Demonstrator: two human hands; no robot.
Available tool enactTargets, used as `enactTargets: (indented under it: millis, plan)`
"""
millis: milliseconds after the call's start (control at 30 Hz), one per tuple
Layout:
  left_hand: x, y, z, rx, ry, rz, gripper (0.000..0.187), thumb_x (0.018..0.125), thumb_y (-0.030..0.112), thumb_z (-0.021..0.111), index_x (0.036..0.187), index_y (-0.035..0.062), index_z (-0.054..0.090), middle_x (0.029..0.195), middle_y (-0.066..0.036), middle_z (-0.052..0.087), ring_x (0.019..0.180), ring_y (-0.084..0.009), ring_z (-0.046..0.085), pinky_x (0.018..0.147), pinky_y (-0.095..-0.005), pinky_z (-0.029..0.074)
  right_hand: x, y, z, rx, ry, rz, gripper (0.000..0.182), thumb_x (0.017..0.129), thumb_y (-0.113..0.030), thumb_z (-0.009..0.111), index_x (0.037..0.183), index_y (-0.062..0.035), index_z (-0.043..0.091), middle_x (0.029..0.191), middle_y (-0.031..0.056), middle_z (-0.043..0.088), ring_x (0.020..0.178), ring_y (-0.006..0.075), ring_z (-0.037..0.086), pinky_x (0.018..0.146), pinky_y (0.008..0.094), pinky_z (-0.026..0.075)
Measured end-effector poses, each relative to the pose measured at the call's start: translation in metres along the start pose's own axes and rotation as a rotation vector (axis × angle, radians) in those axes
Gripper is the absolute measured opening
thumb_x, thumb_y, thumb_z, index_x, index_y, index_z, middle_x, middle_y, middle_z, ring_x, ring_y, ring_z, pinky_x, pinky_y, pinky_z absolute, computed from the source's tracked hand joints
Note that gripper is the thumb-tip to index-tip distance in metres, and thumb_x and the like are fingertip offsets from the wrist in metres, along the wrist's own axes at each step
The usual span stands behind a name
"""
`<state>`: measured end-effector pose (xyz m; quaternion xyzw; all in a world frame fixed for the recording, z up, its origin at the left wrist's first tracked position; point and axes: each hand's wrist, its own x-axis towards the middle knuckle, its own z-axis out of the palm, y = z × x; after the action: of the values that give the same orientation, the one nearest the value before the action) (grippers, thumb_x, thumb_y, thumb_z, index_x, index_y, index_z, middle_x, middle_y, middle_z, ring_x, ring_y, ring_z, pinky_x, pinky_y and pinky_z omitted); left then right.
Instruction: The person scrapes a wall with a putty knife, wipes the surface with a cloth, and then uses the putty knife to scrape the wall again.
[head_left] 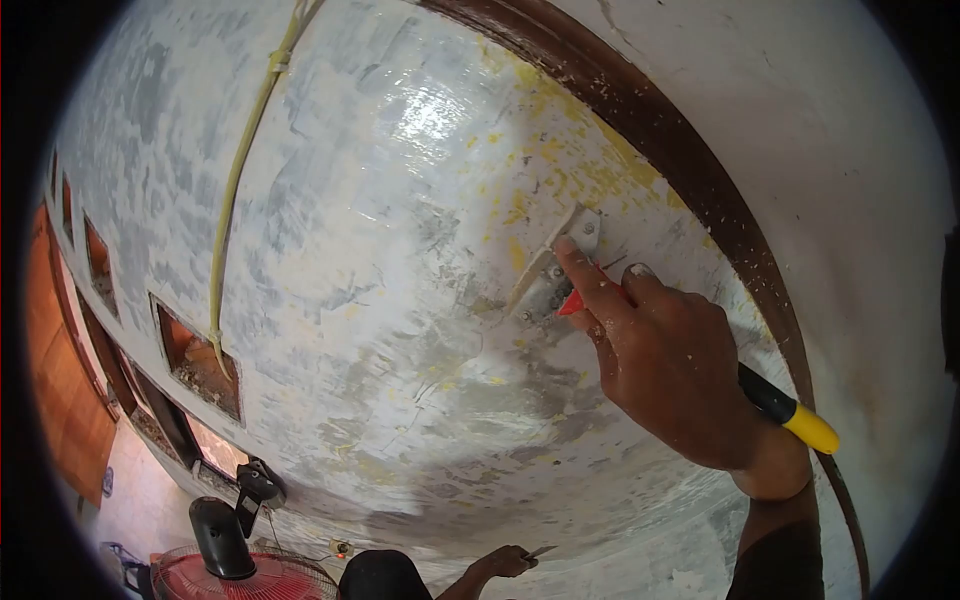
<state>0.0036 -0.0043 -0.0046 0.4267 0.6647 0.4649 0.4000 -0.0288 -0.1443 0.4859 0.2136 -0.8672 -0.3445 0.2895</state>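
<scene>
My right hand [670,360] is closed around a long-handled wall scraper [770,398] with a red collar and a black handle ending in yellow. Its forefinger is stretched along the tool toward the wide blade head, where bolts show. The blade edge lies against, or very close to, the patchy wall [400,250], which is mottled white, grey and yellow. Flakes and pale dust cling to my fingers. My left hand is out of view.
A dark brown trim strip [700,130] curves along the right. A yellowish cable [235,190] hangs into a wall opening [195,360]. Below are a red-and-black fan [225,550] and a co-worker's hand [508,562] holding a flat blade. An orange-brown door [65,350] is at left.
</scene>
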Motion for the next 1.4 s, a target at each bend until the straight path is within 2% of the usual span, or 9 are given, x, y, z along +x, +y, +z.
enactTargets:
  millis: [133, 233, 333, 433, 633, 733, 900, 1333, 1400]
  plan:
    - [0.01, -0.01, 0.002, 0.077, 0.055, 0.069, 0.052, 0.091, 0.051, 0.052, 0.113, 0.0055, 0.068, 0.115, -0.022, 0.065, 0.107, -0.039, 0.059, 0.09, -0.0446, 0.046, -0.009, 0.005, -0.003, 0.018, 0.008, -0.006, 0.053, 0.087, -0.016, 0.066, 0.137, -0.011, 0.051, 0.071, 0.0094, 0.055, 0.051, 0.0222, 0.055, 0.048, 0.0339, 0.046]
    - [0.009, -0.003, -0.005, 0.002, -0.032, -0.004, 0.053, 0.091, 0.051, 0.052, 0.115, 0.006, 0.067, 0.117, -0.022, 0.064, 0.108, -0.0387, 0.059, 0.09, -0.045, 0.046, -0.006, 0.004, -0.004, -0.008, -0.064, 0.01, 0.054, 0.086, -0.015, 0.066, 0.138, -0.0111, 0.05, 0.071, 0.0092, 0.054, 0.051, 0.0226, 0.055, 0.048, 0.034, 0.046]
    - [0.013, -0.01, 0.006, -0.023, -0.063, -0.015, 0.053, 0.091, 0.051, 0.052, 0.116, 0.0066, 0.067, 0.118, -0.021, 0.063, 0.109, -0.0384, 0.058, 0.091, -0.0455, 0.046, -0.004, 0.004, -0.001, -0.029, 0.002, -0.03, 0.055, 0.086, -0.014, 0.066, 0.139, -0.0112, 0.049, 0.071, 0.0096, 0.054, 0.051, 0.0226, 0.055, 0.049, 0.0338, 0.046]
    - [0.007, -0.011, -0.001, 0.041, 0.013, 0.026, 0.053, 0.091, 0.051, 0.052, 0.116, 0.0067, 0.067, 0.118, -0.021, 0.063, 0.11, -0.0382, 0.058, 0.091, -0.0451, 0.046, -0.008, 0.009, -0.005, 0.052, -0.015, 0.006, 0.055, 0.086, -0.014, 0.066, 0.139, -0.0114, 0.049, 0.071, 0.0095, 0.054, 0.053, 0.0227, 0.056, 0.049, 0.034, 0.046]
    - [0.007, -0.007, 0.004, 0.008, -0.028, 0.008, 0.053, 0.092, 0.052, 0.051, 0.111, 0.005, 0.069, 0.11, -0.021, 0.066, 0.105, -0.0385, 0.061, 0.089, -0.0451, 0.047, -0.002, 0.005, -0.015, -0.001, -0.048, 0.0, 0.055, 0.086, -0.013, 0.066, 0.139, -0.0115, 0.05, 0.071, 0.0097, 0.055, 0.054, 0.0229, 0.056, 0.05, 0.0346, 0.046]
    - [0.015, -0.018, 0.004, 0.064, 0.055, 0.08, 0.052, 0.091, 0.051, 0.052, 0.109, 0.0054, 0.069, 0.107, -0.021, 0.067, 0.102, -0.0385, 0.062, 0.087, -0.045, 0.048, -0.004, 0.005, -0.019, 0.004, -0.122, 0.022, 0.054, 0.087, -0.015, 0.066, 0.138, -0.0114, 0.05, 0.072, 0.0103, 0.056, 0.053, 0.0233, 0.057, 0.05, 0.0347, 0.045]
    - [0.004, -0.004, 0.005, 0.009, -0.02, 0.026, 0.052, 0.091, 0.051, 0.052, 0.111, 0.0054, 0.068, 0.109, -0.021, 0.067, 0.104, -0.0384, 0.061, 0.088, -0.0451, 0.047, 0.002, 0.004, -0.013, 0.023, -0.02, 0.016, 0.053, 0.087, -0.015, 0.065, 0.138, -0.0113, 0.051, 0.071, 0.0111, 0.057, 0.052, 0.0236, 0.056, 0.05, 0.0353, 0.045]
    - [0.008, -0.01, 0.0, 0.042, 0.03, 0.036, 0.052, 0.091, 0.051, 0.053, 0.115, 0.0058, 0.067, 0.116, -0.021, 0.064, 0.108, -0.0366, 0.06, 0.091, -0.0433, 0.046, -0.005, 0.004, -0.017, 0.068, -0.113, 0.025, 0.054, 0.086, -0.013, 0.066, 0.138, -0.0117, 0.051, 0.069, 0.011, 0.057, 0.053, 0.0234, 0.056, 0.05, 0.0353, 0.045]
    - [0.004, 0.001, -0.006, -0.051, -0.112, -0.079, 0.053, 0.092, 0.051, 0.052, 0.117, 0.0059, 0.066, 0.117, -0.021, 0.064, 0.108, -0.037, 0.059, 0.092, -0.0435, 0.046, -0.006, 0.003, -0.016, 0.053, -0.102, 0.046, 0.054, 0.086, -0.013, 0.066, 0.138, -0.0115, 0.051, 0.069, 0.011, 0.057, 0.053, 0.0227, 0.056, 0.051, 0.0346, 0.046]
